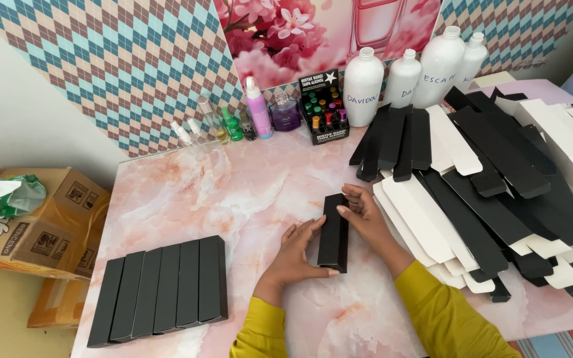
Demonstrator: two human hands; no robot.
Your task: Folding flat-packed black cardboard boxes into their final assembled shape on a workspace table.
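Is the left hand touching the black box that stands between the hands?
Touching. The head view shows the left hand with fingers and thumb against the black box.

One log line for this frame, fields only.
left hand: on slim black box | right hand: same box | row of finished boxes | flat blanks

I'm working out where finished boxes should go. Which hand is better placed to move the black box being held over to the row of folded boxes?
Probably the left hand: it already grips the black box's lower end, and the row of folded boxes lies on its side. The right hand would have to cross over.
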